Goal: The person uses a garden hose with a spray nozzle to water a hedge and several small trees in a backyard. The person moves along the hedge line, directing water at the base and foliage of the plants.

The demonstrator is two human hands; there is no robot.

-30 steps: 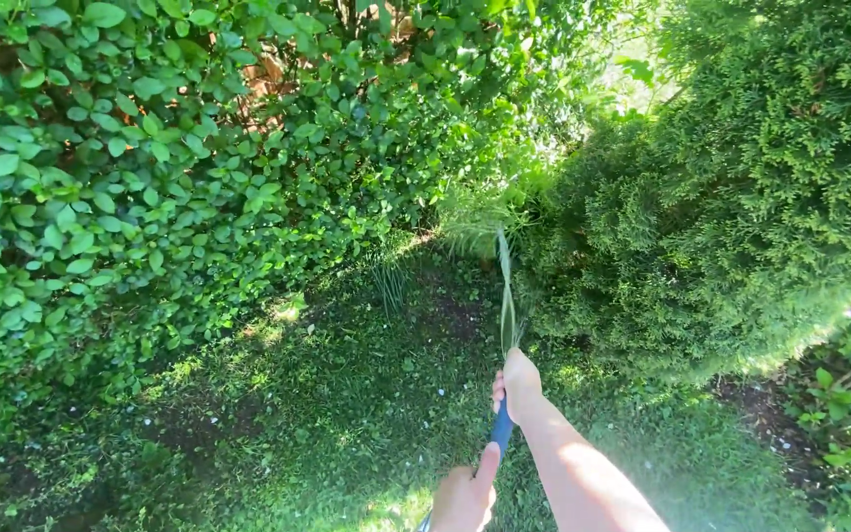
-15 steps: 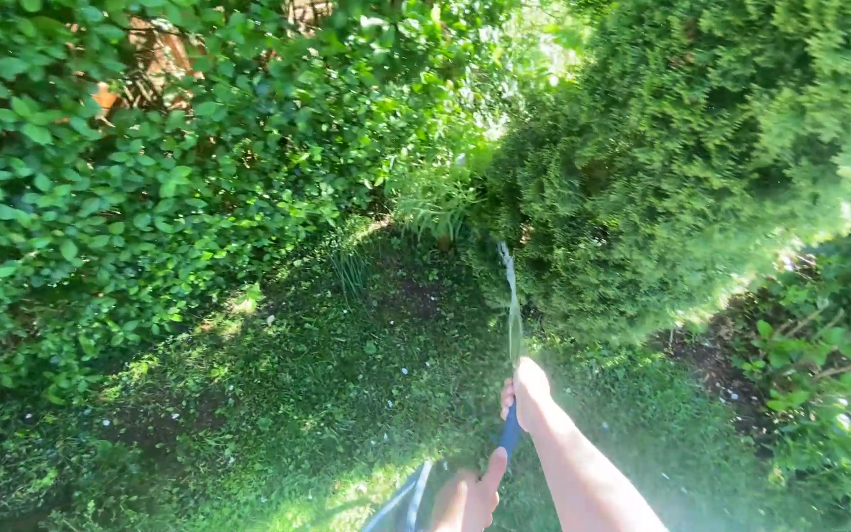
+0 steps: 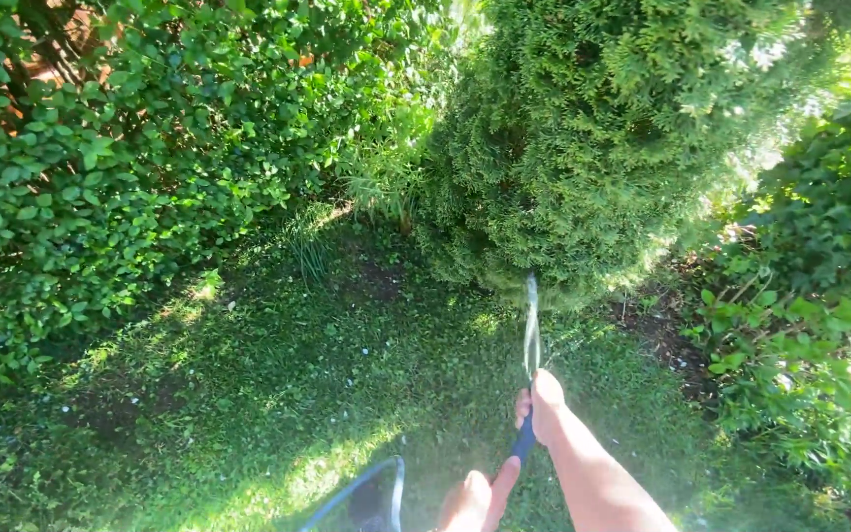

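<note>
The left hand [image 3: 467,502] and right hand [image 3: 542,402] both grip the blue hose [image 3: 522,443], fingers closed around it. A slack loop [image 3: 361,493] lies near the feet; it could kink. Farther, the water jet [image 3: 531,325] may wash soil from under the conifer [image 3: 593,148].

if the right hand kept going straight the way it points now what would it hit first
Most likely the dense conifer bush. The right hand holds the hose aimed up the picture, its water jet running toward the bush's lower edge. Only grass lies between, though depth is unclear.
</note>
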